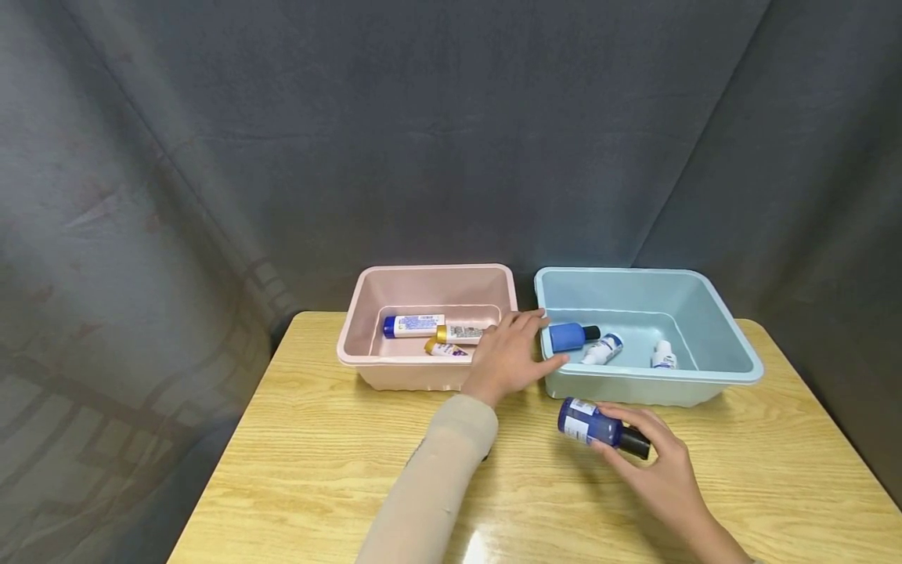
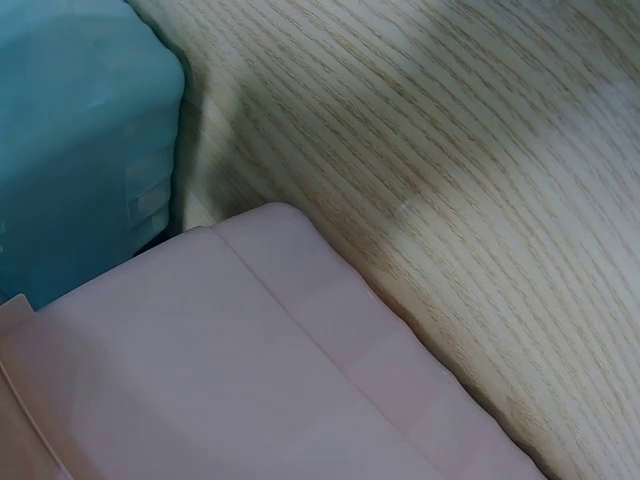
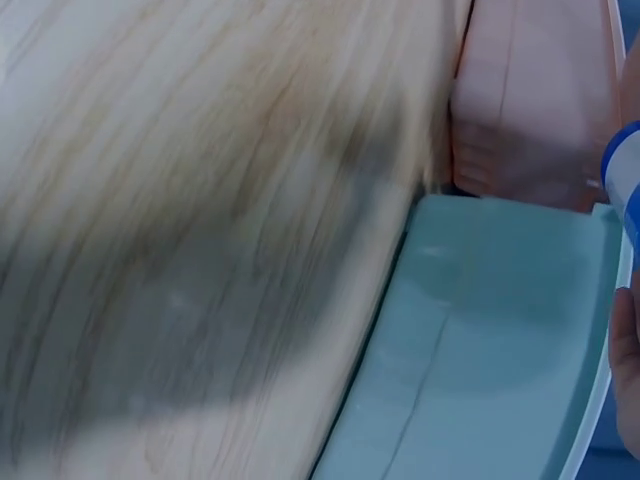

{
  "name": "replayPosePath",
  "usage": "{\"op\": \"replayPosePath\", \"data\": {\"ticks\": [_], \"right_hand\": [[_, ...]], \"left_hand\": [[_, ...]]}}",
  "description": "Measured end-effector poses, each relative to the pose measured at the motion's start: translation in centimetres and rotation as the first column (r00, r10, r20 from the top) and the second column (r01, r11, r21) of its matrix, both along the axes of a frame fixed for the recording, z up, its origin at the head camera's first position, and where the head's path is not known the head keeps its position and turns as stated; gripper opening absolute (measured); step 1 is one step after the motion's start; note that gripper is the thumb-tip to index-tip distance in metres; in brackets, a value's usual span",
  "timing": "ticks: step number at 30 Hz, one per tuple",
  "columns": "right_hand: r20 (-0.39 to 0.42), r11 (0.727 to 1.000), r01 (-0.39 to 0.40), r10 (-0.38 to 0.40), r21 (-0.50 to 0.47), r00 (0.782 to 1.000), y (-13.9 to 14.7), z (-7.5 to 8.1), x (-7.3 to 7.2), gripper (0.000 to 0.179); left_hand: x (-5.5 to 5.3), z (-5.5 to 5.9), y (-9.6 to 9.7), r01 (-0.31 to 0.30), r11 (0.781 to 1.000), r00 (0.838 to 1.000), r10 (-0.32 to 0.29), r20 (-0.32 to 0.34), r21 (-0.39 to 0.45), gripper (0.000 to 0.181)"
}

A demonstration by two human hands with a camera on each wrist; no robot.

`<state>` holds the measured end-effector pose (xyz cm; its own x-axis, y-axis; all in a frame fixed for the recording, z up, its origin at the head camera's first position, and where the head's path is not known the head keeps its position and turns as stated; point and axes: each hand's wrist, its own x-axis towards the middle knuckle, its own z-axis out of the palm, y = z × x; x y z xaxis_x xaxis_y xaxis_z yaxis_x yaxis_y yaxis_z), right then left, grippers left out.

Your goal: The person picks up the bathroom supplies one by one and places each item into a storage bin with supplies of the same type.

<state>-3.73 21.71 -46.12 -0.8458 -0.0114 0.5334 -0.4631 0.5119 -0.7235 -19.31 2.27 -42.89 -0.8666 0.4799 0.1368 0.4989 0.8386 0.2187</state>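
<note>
In the head view, my right hand [image 1: 658, 462] pinches a dark blue bottle [image 1: 595, 423] with a black cap and a white label, above the table in front of the light blue bin [image 1: 655, 385]. Part of a blue-and-white item [image 3: 625, 180] shows at the right wrist view's edge, by the fingertips. My left hand [image 1: 509, 356] hovers with spread fingers where the two bins meet, holding nothing that I can see. It partly covers a white tube with a gold cap [image 1: 461, 334] in the pink bin [image 1: 409, 374]. Whether it touches a rim, I cannot tell.
Beside the gold-capped tube lie a blue-capped tube [image 1: 417, 325] and a small gold-capped tube [image 1: 445, 348]. The light blue bin holds a blue bottle with a black cap [image 1: 567, 337] and two small white bottles [image 1: 603, 349]. A dark curtain [image 1: 437, 141] hangs behind the wooden table [image 1: 303, 470].
</note>
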Motion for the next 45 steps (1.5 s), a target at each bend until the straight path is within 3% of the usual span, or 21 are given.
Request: {"op": "replayPosePath", "data": {"ticks": [6, 14, 27, 38, 45], "right_hand": [[-0.036, 1.0, -0.007, 0.006, -0.017, 0.999, 0.9, 0.6, 0.2, 0.058], [-0.173, 0.999, -0.025, 0.018, -0.038, 0.985, 1.7, 1.1, 0.0, 0.056], [-0.324, 0.994, -0.047, 0.014, -0.094, 0.946, 2.4, 2.3, -0.4, 0.043], [-0.366, 0.991, 0.011, -0.061, -0.137, 0.929, 2.8, 3.0, -1.0, 0.047], [-0.341, 0.98, 0.055, -0.119, -0.191, 0.933, 3.1, 3.4, -1.5, 0.042]], "left_hand": [[0.0, -0.1, 0.0, -0.004, 1.0, 1.0, 0.004, -0.007, 0.003, 0.079], [-0.1, -0.1, 0.0, -0.003, 1.0, 1.0, 0.003, -0.008, -0.012, 0.08], [0.0, 0.0, 0.0, 0.003, 1.0, 1.0, -0.004, -0.018, -0.022, 0.078], [-0.1, -0.2, 0.0, 0.008, 1.0, 1.0, -0.009, -0.022, -0.017, 0.077], [-0.1, -0.3, 0.1, 0.012, 1.0, 0.999, -0.012, -0.029, -0.008, 0.077]]}}
